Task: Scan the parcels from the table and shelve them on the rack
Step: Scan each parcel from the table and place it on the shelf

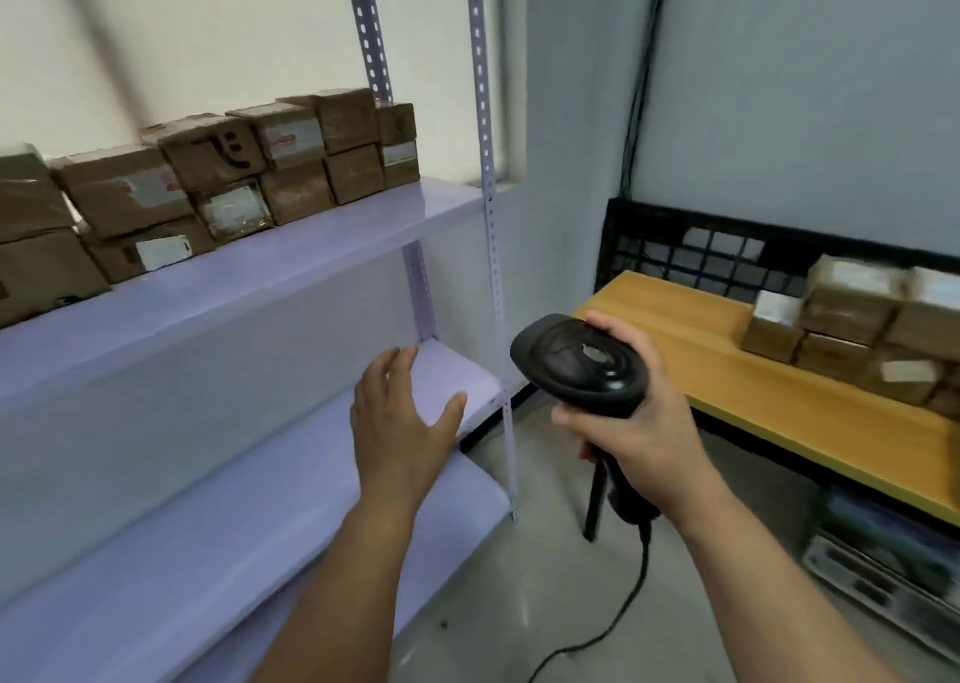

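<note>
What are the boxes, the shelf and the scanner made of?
Boxes: brown cardboard, it seems, matte, taped shiny in places.
Shelf: probably painted metal, glossy lilac, reflecting light.
Scanner: likely black plastic, smooth with a slight sheen.

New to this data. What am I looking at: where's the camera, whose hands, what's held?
There is no robot here. One wide-angle camera sits on a person's head, looking forward and down at their own bare hands. The right hand grips a black corded barcode scanner. The left hand is open and holds nothing, spread in front of the lilac rack. Brown shelved parcels sit stacked on its upper shelf. Unshelved parcels wait on the wooden table at the right, which is backed by a black mesh panel.
</note>
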Tool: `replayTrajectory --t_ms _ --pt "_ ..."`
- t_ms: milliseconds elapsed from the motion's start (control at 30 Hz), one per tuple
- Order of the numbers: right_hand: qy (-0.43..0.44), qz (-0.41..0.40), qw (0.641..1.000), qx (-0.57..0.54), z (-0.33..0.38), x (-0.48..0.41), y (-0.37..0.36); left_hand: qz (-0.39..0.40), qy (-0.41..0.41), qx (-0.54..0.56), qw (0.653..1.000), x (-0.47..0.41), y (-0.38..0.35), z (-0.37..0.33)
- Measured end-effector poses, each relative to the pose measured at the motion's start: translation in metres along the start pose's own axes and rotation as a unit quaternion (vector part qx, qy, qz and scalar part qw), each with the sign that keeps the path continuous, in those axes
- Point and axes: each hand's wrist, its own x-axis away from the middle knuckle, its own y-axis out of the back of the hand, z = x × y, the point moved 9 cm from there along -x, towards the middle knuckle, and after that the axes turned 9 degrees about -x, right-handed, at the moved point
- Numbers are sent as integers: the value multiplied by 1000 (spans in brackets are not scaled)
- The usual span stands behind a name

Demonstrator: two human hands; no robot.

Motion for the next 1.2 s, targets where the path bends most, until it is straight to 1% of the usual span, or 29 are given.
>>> replayTrajectory --t_ms 167,333,400,600,733,900,1067,1200 --pt "24 -57 997 39 21 35 88 31 -38 34 998 18 -41 -82" --pt "41 -133 989 58 50 73 165 64 -117 61 989 28 -73 -175" --pt "51 -174 981 74 63 92 195 75 -157 74 982 37 -86 -215" --pt "52 -282 952 110 88 148 283 148 -249 111 951 79 -135 -325" --pt "46 -331 933 136 97 173 344 190 -293 118 930 105 -178 -390" --pt "30 -375 913 158 97 190 426 259 -298 115 912 135 -249 -458" --pt "-14 -387 906 172 94 194 494 338 -282 82 894 164 -324 -512" --pt "-30 -398 900 176 92 193 543 391 -278 39 877 182 -380 -546"
